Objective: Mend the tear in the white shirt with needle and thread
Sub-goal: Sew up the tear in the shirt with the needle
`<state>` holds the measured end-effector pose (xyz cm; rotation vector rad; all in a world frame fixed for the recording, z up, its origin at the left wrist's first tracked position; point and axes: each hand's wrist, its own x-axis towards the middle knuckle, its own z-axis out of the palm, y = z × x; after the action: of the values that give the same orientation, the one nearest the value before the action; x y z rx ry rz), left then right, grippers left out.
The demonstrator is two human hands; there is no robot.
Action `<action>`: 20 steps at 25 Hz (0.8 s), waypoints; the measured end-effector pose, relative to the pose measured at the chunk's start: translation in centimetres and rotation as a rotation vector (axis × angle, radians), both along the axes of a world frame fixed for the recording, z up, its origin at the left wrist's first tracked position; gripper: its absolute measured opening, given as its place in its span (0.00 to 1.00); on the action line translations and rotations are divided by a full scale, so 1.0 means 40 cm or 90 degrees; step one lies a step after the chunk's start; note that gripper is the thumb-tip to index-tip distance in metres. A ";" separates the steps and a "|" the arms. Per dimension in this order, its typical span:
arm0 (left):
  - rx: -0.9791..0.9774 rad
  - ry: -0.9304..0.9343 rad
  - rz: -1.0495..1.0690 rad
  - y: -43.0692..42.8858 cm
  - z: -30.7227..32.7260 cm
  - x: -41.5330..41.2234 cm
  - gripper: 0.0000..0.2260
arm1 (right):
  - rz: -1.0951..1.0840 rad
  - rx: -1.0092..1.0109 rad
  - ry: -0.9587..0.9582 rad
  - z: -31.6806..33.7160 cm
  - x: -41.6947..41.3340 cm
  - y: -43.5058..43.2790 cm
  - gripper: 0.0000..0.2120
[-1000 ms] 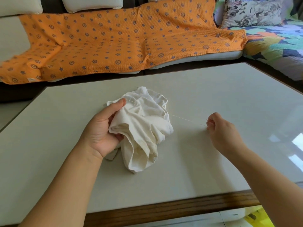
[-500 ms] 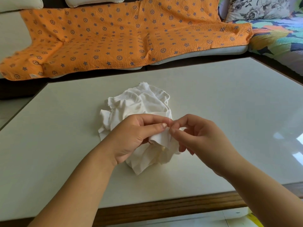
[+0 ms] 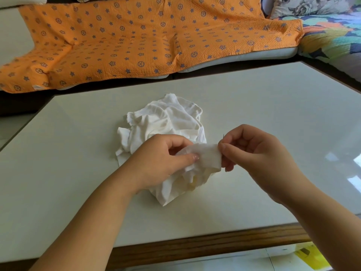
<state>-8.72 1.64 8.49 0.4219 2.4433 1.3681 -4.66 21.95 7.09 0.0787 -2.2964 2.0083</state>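
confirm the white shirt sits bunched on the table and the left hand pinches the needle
Not quite: the head view shows the right hand pinching the needle. The white shirt does sit bunched on the table; the left hand grips a fold of it.

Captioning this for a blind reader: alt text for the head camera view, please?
Two bare hands hold a fold of a crumpled white shirt between them: the left hand grips one end, the right hand pinches a needle at the other. The shirt lies on a pale table, an orange blanket behind.
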 end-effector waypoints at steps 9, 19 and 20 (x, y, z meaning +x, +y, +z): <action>0.056 0.026 -0.013 0.016 0.004 0.010 0.04 | 0.008 0.024 0.025 0.008 0.008 0.014 0.04; 0.085 0.043 0.021 0.030 -0.013 0.008 0.02 | 0.013 0.099 0.044 0.012 0.017 0.003 0.05; 0.095 0.033 0.020 0.033 -0.012 0.010 0.01 | 0.013 0.104 0.044 0.012 0.017 0.002 0.05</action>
<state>-8.32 2.94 8.00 0.4614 2.4069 1.5776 -3.96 22.01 7.58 0.1797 -2.4203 1.7927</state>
